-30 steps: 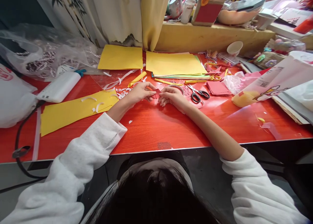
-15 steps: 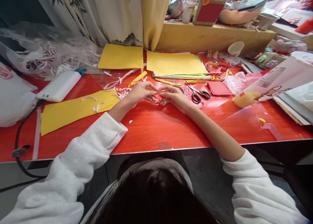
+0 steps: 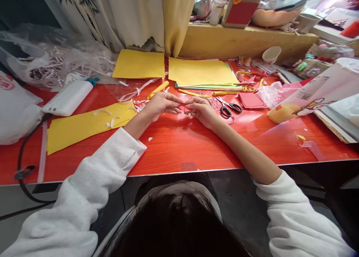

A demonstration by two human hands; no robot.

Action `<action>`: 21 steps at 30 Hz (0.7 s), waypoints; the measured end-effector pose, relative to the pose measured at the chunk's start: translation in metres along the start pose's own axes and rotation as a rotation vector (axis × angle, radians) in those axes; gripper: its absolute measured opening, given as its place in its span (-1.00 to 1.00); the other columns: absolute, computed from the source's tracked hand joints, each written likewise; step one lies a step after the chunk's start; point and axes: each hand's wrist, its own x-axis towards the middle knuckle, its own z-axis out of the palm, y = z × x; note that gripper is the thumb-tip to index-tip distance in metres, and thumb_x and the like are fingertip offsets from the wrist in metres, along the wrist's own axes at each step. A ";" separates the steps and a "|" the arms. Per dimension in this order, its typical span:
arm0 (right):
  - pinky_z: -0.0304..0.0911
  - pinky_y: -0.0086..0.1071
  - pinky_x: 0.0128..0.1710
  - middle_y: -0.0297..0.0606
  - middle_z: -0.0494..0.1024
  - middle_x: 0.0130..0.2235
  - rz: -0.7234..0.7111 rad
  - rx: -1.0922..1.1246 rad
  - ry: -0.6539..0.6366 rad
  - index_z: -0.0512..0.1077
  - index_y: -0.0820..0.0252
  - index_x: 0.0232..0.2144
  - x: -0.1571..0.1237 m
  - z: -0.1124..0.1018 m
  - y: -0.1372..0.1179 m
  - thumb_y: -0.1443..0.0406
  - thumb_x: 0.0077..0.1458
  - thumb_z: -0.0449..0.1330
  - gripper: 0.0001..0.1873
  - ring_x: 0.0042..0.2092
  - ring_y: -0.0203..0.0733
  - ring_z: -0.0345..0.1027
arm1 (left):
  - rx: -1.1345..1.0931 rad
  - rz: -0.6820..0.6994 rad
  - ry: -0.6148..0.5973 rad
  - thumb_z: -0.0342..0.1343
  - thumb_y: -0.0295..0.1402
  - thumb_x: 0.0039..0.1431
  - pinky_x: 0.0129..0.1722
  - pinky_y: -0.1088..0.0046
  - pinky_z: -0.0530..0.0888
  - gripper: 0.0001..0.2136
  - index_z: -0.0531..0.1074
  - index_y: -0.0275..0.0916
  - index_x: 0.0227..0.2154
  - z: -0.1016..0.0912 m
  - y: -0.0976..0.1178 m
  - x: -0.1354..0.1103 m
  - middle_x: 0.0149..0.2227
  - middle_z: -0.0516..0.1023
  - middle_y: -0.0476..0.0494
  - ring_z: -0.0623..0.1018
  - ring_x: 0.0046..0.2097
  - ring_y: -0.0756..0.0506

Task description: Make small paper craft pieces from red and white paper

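Observation:
Over the red table [image 3: 179,148], my left hand [image 3: 162,106] and my right hand [image 3: 200,109] meet fingertip to fingertip. Between them they pinch a small piece of red paper [image 3: 186,109], mostly covered by the fingers and hard to tell from the red tabletop. Both hands are closed on it. Black-handled scissors [image 3: 230,106] lie just right of my right hand. A stack of red paper squares [image 3: 251,100] rests farther right. Left of my left hand are yellow paper strips [image 3: 89,126] with white scraps on them.
Yellow sheets [image 3: 202,72] lie at the back, beside another yellow sheet [image 3: 138,64]. A drink cup [image 3: 308,92] leans at the right. A white power bank [image 3: 68,98] with a black cable lies left, near plastic bags [image 3: 17,111]. A paper cup [image 3: 271,55] stands by the ledge.
My fingers have shifted slightly around the red paper, and the left fingers look straighter. Both hands stay in nearly the same place; the rest is unchanged.

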 end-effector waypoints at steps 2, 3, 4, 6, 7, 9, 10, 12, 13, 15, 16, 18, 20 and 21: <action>0.33 -0.55 -0.54 -0.42 0.48 -0.52 0.000 0.028 0.010 0.41 0.23 -0.43 0.000 0.001 0.000 0.42 -0.14 0.21 -0.88 -0.55 -0.39 0.40 | -0.032 -0.011 0.008 0.17 -0.58 -0.11 -0.31 0.45 0.57 -0.86 0.53 -0.39 -0.41 0.000 0.000 0.000 -0.46 0.60 -0.13 0.59 -0.46 -0.02; 0.33 -0.56 -0.55 -0.42 0.48 -0.52 -0.001 0.041 0.013 0.42 0.23 -0.42 0.000 0.001 0.001 0.43 -0.14 0.21 -0.88 -0.56 -0.40 0.40 | -0.038 -0.013 0.008 0.17 -0.58 -0.12 -0.31 0.45 0.57 -0.86 0.53 -0.39 -0.41 0.000 0.000 0.000 -0.46 0.60 -0.13 0.59 -0.46 -0.01; 0.33 -0.57 -0.55 -0.42 0.48 -0.53 -0.002 0.053 0.016 0.43 0.23 -0.43 0.000 0.001 0.000 0.43 -0.14 0.21 -0.88 -0.56 -0.40 0.40 | -0.036 -0.012 0.001 0.18 -0.58 -0.11 -0.31 0.46 0.57 -0.85 0.53 -0.39 -0.40 0.000 0.000 0.000 -0.46 0.60 -0.13 0.59 -0.46 -0.01; 0.34 -0.58 -0.55 -0.40 0.49 -0.53 0.001 0.057 0.027 0.44 0.24 -0.43 -0.001 0.001 0.000 0.44 -0.14 0.21 -0.88 -0.56 -0.40 0.40 | -0.018 -0.002 -0.017 0.19 -0.55 -0.08 -0.31 0.47 0.56 -0.85 0.52 -0.39 -0.37 0.000 -0.001 -0.001 -0.46 0.59 -0.13 0.59 -0.44 -0.01; 0.34 -0.57 -0.55 -0.38 0.50 -0.53 0.010 0.047 0.035 0.45 0.25 -0.43 -0.001 0.001 -0.001 0.45 -0.14 0.21 -0.87 -0.56 -0.39 0.41 | -0.006 0.005 -0.025 0.20 -0.53 -0.07 -0.31 0.47 0.56 -0.85 0.52 -0.39 -0.35 0.000 -0.002 -0.001 -0.45 0.59 -0.13 0.59 -0.43 -0.01; 0.37 -0.55 -0.52 -0.34 0.52 -0.52 0.042 0.018 0.050 0.47 0.27 -0.40 -0.001 0.001 -0.003 0.44 -0.13 0.21 -0.86 -0.55 -0.38 0.41 | 0.010 0.018 -0.025 0.21 -0.51 -0.06 -0.32 0.47 0.56 -0.82 0.51 -0.37 -0.32 0.001 -0.005 0.000 -0.43 0.60 -0.13 0.60 -0.42 -0.01; 0.38 -0.55 -0.50 -0.32 0.53 -0.51 0.057 0.010 0.058 0.48 0.28 -0.39 0.000 0.002 -0.003 0.43 -0.12 0.21 -0.86 -0.55 -0.37 0.41 | 0.015 0.026 -0.016 0.21 -0.51 -0.05 -0.31 0.46 0.56 -0.81 0.51 -0.37 -0.30 0.001 -0.006 0.000 -0.42 0.60 -0.13 0.60 -0.42 -0.01; 0.41 -0.52 -0.45 -0.29 0.54 -0.47 0.064 0.018 0.070 0.49 0.28 -0.38 0.001 0.001 -0.003 0.42 -0.10 0.22 -0.86 -0.52 -0.36 0.43 | 0.017 0.039 0.008 0.19 -0.51 -0.03 -0.30 0.46 0.56 -0.78 0.51 -0.39 -0.25 0.002 -0.009 0.001 -0.42 0.60 -0.14 0.60 -0.42 -0.01; 0.42 -0.51 -0.42 -0.29 0.55 -0.44 0.057 0.029 0.076 0.49 0.27 -0.38 0.001 0.001 -0.003 0.41 -0.10 0.23 -0.87 -0.49 -0.34 0.45 | 0.014 0.043 0.019 0.18 -0.51 -0.03 -0.29 0.47 0.56 -0.75 0.51 -0.39 -0.21 0.003 -0.010 0.002 -0.42 0.60 -0.14 0.61 -0.41 -0.02; 0.44 -0.48 -0.37 -0.31 0.55 -0.40 0.033 0.047 0.079 0.49 0.25 -0.38 0.001 0.001 -0.001 0.41 -0.10 0.23 -0.86 -0.45 -0.32 0.48 | -0.002 0.040 0.030 0.17 -0.52 -0.03 -0.29 0.47 0.55 -0.70 0.50 -0.39 -0.15 0.003 -0.010 0.002 -0.45 0.60 -0.14 0.61 -0.41 -0.03; 0.44 -0.47 -0.35 -0.31 0.55 -0.38 0.020 0.053 0.076 0.50 0.25 -0.38 0.001 0.001 0.000 0.41 -0.10 0.23 -0.86 -0.43 -0.32 0.48 | -0.011 0.036 0.026 0.17 -0.53 -0.03 -0.29 0.48 0.55 -0.69 0.50 -0.39 -0.15 0.004 -0.010 0.002 -0.45 0.60 -0.13 0.61 -0.41 -0.03; 0.44 -0.47 -0.33 -0.33 0.56 -0.36 -0.009 0.058 0.071 0.51 0.24 -0.37 0.000 0.000 0.002 0.40 -0.10 0.23 -0.85 -0.43 -0.34 0.48 | -0.028 0.026 0.016 0.16 -0.54 -0.04 -0.31 0.50 0.55 -0.71 0.51 -0.40 -0.18 0.004 -0.009 0.002 -0.46 0.60 -0.13 0.61 -0.42 -0.02; 0.44 -0.47 -0.33 -0.33 0.57 -0.33 -0.033 0.048 0.069 0.52 0.24 -0.36 -0.001 -0.001 0.003 0.39 -0.10 0.24 -0.84 -0.44 -0.35 0.47 | -0.033 0.015 0.013 0.17 -0.53 -0.05 -0.30 0.49 0.55 -0.73 0.52 -0.39 -0.22 0.003 -0.009 0.002 -0.45 0.60 -0.12 0.60 -0.43 -0.01; 0.44 -0.46 -0.33 -0.32 0.58 -0.31 -0.039 0.036 0.070 0.52 0.24 -0.35 -0.001 -0.001 0.003 0.39 -0.10 0.25 -0.84 -0.44 -0.35 0.47 | -0.030 0.010 0.008 0.19 -0.52 -0.06 -0.29 0.48 0.55 -0.73 0.52 -0.37 -0.22 0.002 -0.010 0.002 -0.44 0.60 -0.11 0.60 -0.43 0.00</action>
